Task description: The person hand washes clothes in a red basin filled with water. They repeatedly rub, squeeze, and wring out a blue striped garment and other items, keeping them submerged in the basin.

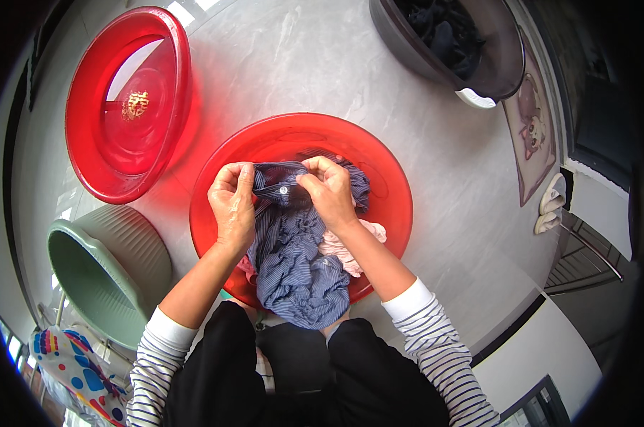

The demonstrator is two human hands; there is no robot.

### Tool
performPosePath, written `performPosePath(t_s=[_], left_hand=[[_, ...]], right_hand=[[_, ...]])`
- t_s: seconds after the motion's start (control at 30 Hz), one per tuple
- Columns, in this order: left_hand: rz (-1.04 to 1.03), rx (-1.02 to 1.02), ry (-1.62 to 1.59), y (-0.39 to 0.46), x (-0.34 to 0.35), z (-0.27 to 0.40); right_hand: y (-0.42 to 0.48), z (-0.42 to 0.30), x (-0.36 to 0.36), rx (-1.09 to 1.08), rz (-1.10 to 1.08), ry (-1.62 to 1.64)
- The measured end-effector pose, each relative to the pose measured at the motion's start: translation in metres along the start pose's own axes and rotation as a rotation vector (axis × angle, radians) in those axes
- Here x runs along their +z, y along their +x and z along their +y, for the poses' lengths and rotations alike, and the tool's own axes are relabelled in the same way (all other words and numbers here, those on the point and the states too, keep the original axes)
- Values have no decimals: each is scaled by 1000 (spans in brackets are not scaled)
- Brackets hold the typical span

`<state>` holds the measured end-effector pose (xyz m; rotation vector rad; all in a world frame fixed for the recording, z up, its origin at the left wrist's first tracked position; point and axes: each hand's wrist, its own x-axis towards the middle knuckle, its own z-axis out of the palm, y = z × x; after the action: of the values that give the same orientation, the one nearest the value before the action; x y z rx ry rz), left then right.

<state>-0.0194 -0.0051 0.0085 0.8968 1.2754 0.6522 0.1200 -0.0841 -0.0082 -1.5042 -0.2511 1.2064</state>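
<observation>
Between my two hands a blue striped shirt [300,256] is held up by a buttoned band, probably its collar or cuff, with one pale button showing. My left hand [233,205] pinches the band's left end between thumb and fingers. At its right end my right hand [330,192] grips the cloth the same way. The rest of the shirt hangs down over the near rim of a red plastic basin [391,176]. Beside it in the basin lies a pale pink cloth [375,229], partly under my right forearm. A bit of darker pink cloth shows by my left wrist.
A second red basin [167,123] leans at upper left, above a tilted green ribbed tub [135,240]. At upper right a dark basin [418,58] holds black cloth. A cartoon mat [533,128] and pale slippers [551,205] lie at right. A dotted bag [81,368] is at lower left.
</observation>
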Motion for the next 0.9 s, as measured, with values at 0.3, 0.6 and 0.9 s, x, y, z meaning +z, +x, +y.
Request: performPosePath(t_s=[0.3,0.6,0.9], left_hand=[[-38,-299,-249,-1,4,-3],[63,-212,51,-25,20,-33],[-168,-378,-52,-16,-2,-47]], right_hand=[[1,-5,9,-123,-55,122],[-15,4,51,-908,-91,-624],[-18,6,37,-1035,-97,-820]])
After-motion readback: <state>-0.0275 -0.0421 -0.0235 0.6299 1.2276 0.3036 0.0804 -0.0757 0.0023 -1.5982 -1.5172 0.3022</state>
